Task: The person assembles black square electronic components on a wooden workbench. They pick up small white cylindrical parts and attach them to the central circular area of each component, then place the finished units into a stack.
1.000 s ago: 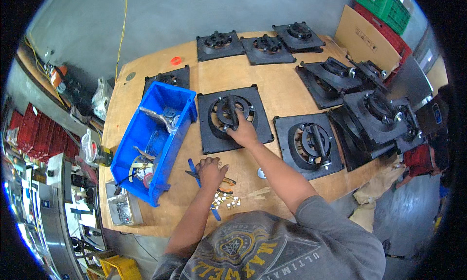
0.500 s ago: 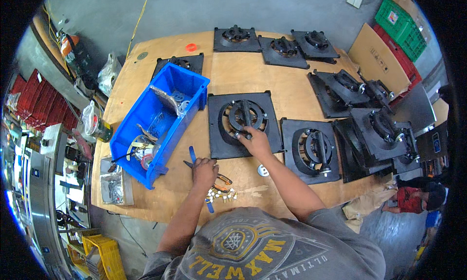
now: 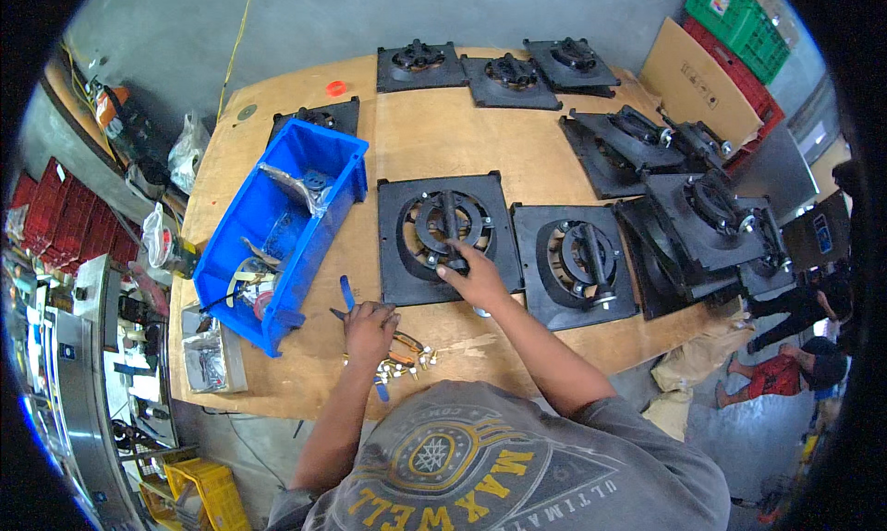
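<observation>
In front of me lies a square black gas stove plate with a round burner in its middle. My right hand is closed at the near end of the burner's straight tube, thumb and forefinger against it. My left hand rests on the wooden table, fingers curled down over a pair of pliers with orange handles and a blue-handled tool. Whatever is under its fingers is hidden. Several small brass and white fittings lie beside that hand. A second stove plate with a burner sits to the right.
A blue divided bin with metal parts stands left of the plate, a small clear box below it. More stove plates line the table's back and right side. An orange ring lies at the back. Other people are far right.
The whole view has shifted, so the table appears further left. My right forefinger reaches slightly further up the burner tube. My left hand stays over the tools, its fingers a little more spread.
</observation>
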Motion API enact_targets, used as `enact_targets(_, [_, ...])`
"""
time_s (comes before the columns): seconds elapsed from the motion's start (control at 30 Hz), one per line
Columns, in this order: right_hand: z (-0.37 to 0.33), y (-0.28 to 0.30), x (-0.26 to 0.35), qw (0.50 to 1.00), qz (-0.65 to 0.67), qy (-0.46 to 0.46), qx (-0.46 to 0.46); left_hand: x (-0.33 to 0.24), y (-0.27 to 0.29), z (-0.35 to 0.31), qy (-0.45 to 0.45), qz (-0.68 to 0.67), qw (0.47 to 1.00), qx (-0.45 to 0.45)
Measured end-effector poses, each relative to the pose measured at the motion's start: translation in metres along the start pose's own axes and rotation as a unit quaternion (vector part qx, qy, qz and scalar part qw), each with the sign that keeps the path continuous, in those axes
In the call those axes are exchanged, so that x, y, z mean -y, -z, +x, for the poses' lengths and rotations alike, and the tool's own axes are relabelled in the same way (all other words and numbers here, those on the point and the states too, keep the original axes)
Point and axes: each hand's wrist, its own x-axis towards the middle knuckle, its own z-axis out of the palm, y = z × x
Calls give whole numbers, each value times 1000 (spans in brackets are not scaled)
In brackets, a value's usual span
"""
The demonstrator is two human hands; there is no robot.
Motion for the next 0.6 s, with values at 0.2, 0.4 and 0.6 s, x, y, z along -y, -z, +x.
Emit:
enact_targets(0.2, [-62, 34, -46, 947, -271, -125, 117, -26, 2, 7, 56, -163, 985, 20])
enact_targets(0.4, [-83, 17, -28, 946, -305, -110, 30, -50, -24, 9, 126, -259, 954, 87])
enact_targets(0.6, [-85, 5, -35, 950, -286, -122, -6, -61, -15, 6, 109, -250, 953, 132])
